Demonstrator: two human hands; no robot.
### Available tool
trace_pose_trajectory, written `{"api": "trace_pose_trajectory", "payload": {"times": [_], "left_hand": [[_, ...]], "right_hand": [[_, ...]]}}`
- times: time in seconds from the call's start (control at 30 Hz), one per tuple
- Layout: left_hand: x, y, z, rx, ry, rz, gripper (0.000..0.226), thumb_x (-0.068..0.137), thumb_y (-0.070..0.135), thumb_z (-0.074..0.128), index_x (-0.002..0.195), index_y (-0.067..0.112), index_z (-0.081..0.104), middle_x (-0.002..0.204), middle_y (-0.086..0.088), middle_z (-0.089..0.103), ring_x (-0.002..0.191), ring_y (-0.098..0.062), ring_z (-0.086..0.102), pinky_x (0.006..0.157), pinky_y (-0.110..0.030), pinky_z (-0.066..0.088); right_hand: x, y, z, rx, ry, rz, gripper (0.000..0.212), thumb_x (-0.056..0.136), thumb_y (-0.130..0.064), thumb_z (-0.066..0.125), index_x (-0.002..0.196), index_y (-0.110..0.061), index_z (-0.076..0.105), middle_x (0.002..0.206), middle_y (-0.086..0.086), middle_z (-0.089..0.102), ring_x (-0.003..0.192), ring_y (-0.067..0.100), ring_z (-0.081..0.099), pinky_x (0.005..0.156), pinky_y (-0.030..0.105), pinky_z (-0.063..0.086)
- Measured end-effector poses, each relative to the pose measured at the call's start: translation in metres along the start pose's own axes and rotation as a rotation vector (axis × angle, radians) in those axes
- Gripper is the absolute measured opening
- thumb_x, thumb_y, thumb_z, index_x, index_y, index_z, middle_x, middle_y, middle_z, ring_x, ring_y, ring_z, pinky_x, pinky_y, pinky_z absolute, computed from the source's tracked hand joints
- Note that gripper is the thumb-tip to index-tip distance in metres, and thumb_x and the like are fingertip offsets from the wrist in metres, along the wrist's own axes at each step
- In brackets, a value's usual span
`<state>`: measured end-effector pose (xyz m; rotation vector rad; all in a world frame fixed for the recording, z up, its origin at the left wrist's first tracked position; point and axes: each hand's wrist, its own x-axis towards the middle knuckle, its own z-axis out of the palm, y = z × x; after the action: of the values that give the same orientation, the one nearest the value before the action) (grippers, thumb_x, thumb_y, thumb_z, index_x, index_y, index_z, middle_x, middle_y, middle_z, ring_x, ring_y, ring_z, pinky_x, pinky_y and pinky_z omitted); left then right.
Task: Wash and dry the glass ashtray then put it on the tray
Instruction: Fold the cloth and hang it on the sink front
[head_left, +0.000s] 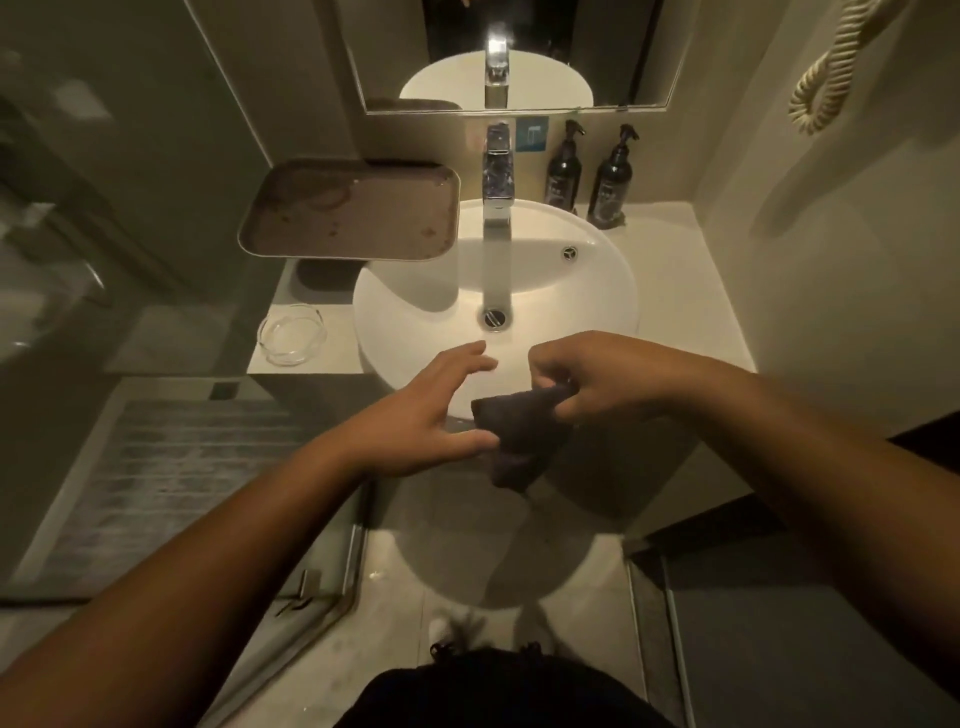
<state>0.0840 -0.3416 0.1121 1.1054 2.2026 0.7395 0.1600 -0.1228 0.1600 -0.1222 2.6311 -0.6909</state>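
Step in hand: judged as the pause between washing and drying; the person readies a cloth while the ashtray waits to one side.

Glass ashtray: stands upright on the left wing of the desk, just beside the basin, in neither hand. Whether it is wet cannot be told.

Dark cloth: bunched and hanging in front of the basin's near rim, held from above.

Right hand: its grip is pressed together, fingertips pinching the upper edge of the cloth.

Left hand: its grip is spread, fingers fanned and holding nothing; the thumb lies touching or just beside the cloth's lower left edge, which of the two cannot be told.

Basin: white, round, with nothing lying in it; a stream runs from the tap down to the drain, so the water appears to be on.

Tray: brown, rectangular, raised behind and above the ashtray at the basin's left; its surface is marked with spots and carries nothing.

Soap bottles: two dark pump bottles at the back right, well apart from the hands.

Next move, as a judgement: the free left hand must reach left across the basin rim to lift the ashtray, bring it to the cloth, and wipe inside and out; smooth, possibly wet glass calls for a firm hold on the rim. The running tap also wants closing.

Remaining: drying, then placing on the tray.
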Motion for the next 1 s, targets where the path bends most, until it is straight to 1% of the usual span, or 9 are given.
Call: {"api": "trace_pose_trajectory", "payload": {"times": [0.07, 0.1, 0.17, 0.27, 0.43, 0.57, 0.63, 0.77, 1.0], "left_hand": [[0.005, 0.004, 0.001, 0.022, 0.014, -0.019, 0.081, 0.084, 0.052, 0.067, 0.15, 0.038, 0.021, 0.157, 0.012, 0.028, 0.137, -0.007, 0.033, 0.107, -0.028, 0.037], [0.007, 0.003, 0.001, 0.018, 0.009, -0.033, 0.076, 0.086, 0.048, 0.067, 0.149, 0.037, 0.026, 0.148, 0.012, 0.042, 0.13, -0.006, 0.042, 0.101, -0.023, 0.039], [0.008, -0.003, 0.004, 0.006, -0.009, -0.048, 0.052, 0.089, 0.041, 0.065, 0.137, 0.032, 0.047, 0.118, 0.015, 0.06, 0.109, -0.006, 0.057, 0.087, -0.016, 0.042], [0.001, -0.018, 0.009, 0.022, 0.01, 0.014, 0.011, 0.093, 0.033, 0.06, 0.103, 0.029, 0.063, 0.095, 0.017, 0.058, 0.092, -0.004, 0.057, 0.078, -0.018, 0.041], [-0.017, -0.046, 0.021, -0.057, 0.133, 0.036, 0.007, 0.089, 0.037, 0.053, 0.093, 0.031, 0.056, 0.09, 0.012, 0.061, 0.084, -0.005, 0.058, 0.073, -0.029, 0.048], [-0.018, -0.065, 0.033, -0.045, 0.1, -0.003, 0.006, 0.095, 0.033, 0.055, 0.1, 0.03, 0.056, 0.093, 0.011, 0.065, 0.084, -0.006, 0.061, 0.075, -0.035, 0.052], [-0.007, -0.067, 0.033, -0.038, 0.146, -0.04, 0.008, 0.097, 0.03, 0.054, 0.104, 0.029, 0.056, 0.098, 0.009, 0.066, 0.09, -0.009, 0.062, 0.077, -0.031, 0.05], [0.037, -0.073, 0.028, 0.071, 0.258, -0.114, 0.021, 0.099, 0.03, 0.052, 0.116, 0.019, 0.058, 0.108, -0.003, 0.069, 0.097, -0.02, 0.063, 0.077, -0.029, 0.045], [0.097, -0.1, 0.021, 0.334, 0.124, -0.244, 0.02, 0.099, 0.038, 0.05, 0.112, 0.025, 0.059, 0.111, -0.003, 0.07, 0.1, -0.025, 0.062, 0.097, -0.044, 0.042]], "right_hand": [[0.003, -0.006, 0.005, -0.042, 0.005, -0.037, 0.024, 0.086, -0.013, 0.066, 0.077, -0.025, 0.048, 0.08, -0.003, 0.058, 0.07, 0.011, 0.05, 0.061, 0.021, 0.041], [0.003, -0.007, 0.007, -0.06, 0.02, -0.043, 0.021, 0.087, -0.014, 0.066, 0.081, -0.025, 0.049, 0.081, -0.005, 0.057, 0.071, 0.01, 0.051, 0.062, 0.02, 0.04], [0.001, -0.009, 0.011, -0.063, 0.06, -0.039, 0.017, 0.088, -0.016, 0.066, 0.088, -0.025, 0.052, 0.084, -0.008, 0.057, 0.074, 0.008, 0.052, 0.063, 0.019, 0.04], [-0.004, -0.004, 0.019, -0.066, 0.092, -0.007, 0.013, 0.089, -0.023, 0.067, 0.094, -0.027, 0.057, 0.089, -0.01, 0.06, 0.077, 0.005, 0.053, 0.066, 0.018, 0.042], [-0.014, 0.007, 0.042, 0.003, 0.031, 0.095, 0.011, 0.091, -0.031, 0.066, 0.1, -0.032, 0.06, 0.095, -0.016, 0.059, 0.088, 0.003, 0.056, 0.071, 0.011, 0.041], [-0.012, 0.016, 0.068, 0.179, -0.006, 0.191, 0.012, 0.09, -0.027, 0.067, 0.1, -0.032, 0.063, 0.096, -0.015, 0.062, 0.091, 0.003, 0.059, 0.078, 0.021, 0.047], [0.0, 0.026, 0.075, 0.232, 0.062, 0.239, 0.014, 0.09, -0.026, 0.067, 0.102, -0.031, 0.063, 0.101, -0.01, 0.064, 0.095, 0.009, 0.06, 0.08, 0.025, 0.048], [0.038, 0.047, 0.076, 0.268, 0.251, 0.346, 0.021, 0.091, -0.028, 0.066, 0.111, -0.028, 0.058, 0.106, -0.006, 0.061, 0.092, 0.011, 0.057, 0.069, 0.02, 0.043], [0.091, 0.072, 0.076, 0.18, 0.28, 0.477, 0.035, 0.092, -0.026, 0.065, 0.125, -0.019, 0.055, 0.122, 0.009, 0.064, 0.105, 0.025, 0.06, 0.091, 0.037, 0.051]]}}
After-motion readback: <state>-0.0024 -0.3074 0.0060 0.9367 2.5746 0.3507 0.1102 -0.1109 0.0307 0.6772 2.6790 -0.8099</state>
